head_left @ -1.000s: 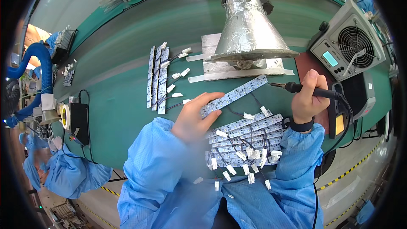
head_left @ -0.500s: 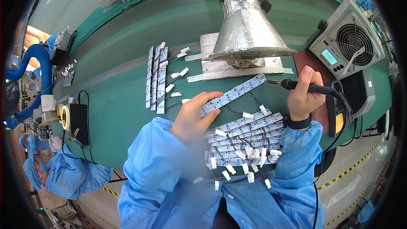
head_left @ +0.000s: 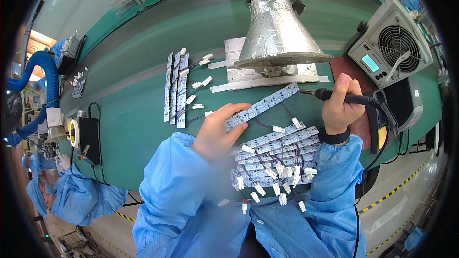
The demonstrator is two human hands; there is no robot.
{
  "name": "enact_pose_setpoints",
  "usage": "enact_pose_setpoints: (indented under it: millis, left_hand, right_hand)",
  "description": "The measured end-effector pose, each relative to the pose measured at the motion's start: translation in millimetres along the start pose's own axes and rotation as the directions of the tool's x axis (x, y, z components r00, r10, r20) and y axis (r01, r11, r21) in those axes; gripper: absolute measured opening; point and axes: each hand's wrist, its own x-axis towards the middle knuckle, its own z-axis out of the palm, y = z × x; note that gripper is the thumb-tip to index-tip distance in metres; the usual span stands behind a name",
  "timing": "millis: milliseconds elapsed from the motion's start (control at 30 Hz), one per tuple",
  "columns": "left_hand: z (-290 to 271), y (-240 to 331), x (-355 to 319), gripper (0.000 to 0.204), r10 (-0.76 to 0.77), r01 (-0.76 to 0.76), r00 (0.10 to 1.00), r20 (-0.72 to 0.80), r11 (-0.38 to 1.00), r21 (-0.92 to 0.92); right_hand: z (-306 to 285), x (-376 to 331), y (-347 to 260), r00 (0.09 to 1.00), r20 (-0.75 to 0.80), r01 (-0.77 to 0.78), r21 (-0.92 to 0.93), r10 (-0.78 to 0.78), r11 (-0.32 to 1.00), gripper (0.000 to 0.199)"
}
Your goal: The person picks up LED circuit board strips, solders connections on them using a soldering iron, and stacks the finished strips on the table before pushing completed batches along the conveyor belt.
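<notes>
My left hand (head_left: pixel 219 131) grips the near-left end of a narrow LED circuit board strip (head_left: pixel 267 105), thumb on one edge and fingers on the other. The strip slants up to the right. In my right hand (head_left: pixel 342 105), closed like round a pen, is a soldering iron (head_left: pixel 356 99); its tip points left, at the strip's far right end. Whether tip and board touch I cannot tell. Below the strip lies a fanned pile of similar LED strips (head_left: pixel 275 155) with dark wires and white connectors (head_left: pixel 282 169), close to my body.
Three upright LED strips (head_left: pixel 181 93) lie left of centre. A foil-covered fume hood (head_left: pixel 279 33) hangs over a taped white board (head_left: pixel 234 48). At right stand a grey fan unit (head_left: pixel 389 43) and a soldering station (head_left: pixel 405 105). A black box (head_left: pixel 88 138) sits left; another person's blue sleeve (head_left: pixel 81 200) shows beyond.
Almost nothing differs. My right hand with the soldering iron has shifted very slightly left; the strip in my left hand stays nearly in place.
</notes>
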Motion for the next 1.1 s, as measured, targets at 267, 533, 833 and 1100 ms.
enact_pose_setpoints:
  millis: [267, 533, 833, 1100]
  left_hand:
    - [-2, 0, -2, 0.037, -0.012, 0.012, 1.000, 0.004, 1.000, 0.018]
    - [2, 2, -2, 0.038, 0.066, -0.065, 0.998, -0.017, 0.995, 0.070]
    - [4, 5, -10, 0.039, 0.106, -0.096, 0.992, -0.066, 0.986, 0.139]
    - [-22, 25, -64, 0.042, 0.002, 0.009, 0.964, -0.267, 0.999, 0.039]
  right_hand:
    - [0, 1, 0, 1.000, 0.017, 0.023, 0.009, -0.023, 1.000, 0.036]
    - [-24, 24, 10, 0.968, -0.246, -0.056, -0.024, 0.048, 0.998, 0.039]
    - [-17, 15, 13, 0.971, -0.187, -0.157, -0.027, 0.149, 0.987, 0.042]
    - [-24, 17, 10, 0.966, -0.214, -0.148, 0.017, 0.148, 0.989, 0.041]
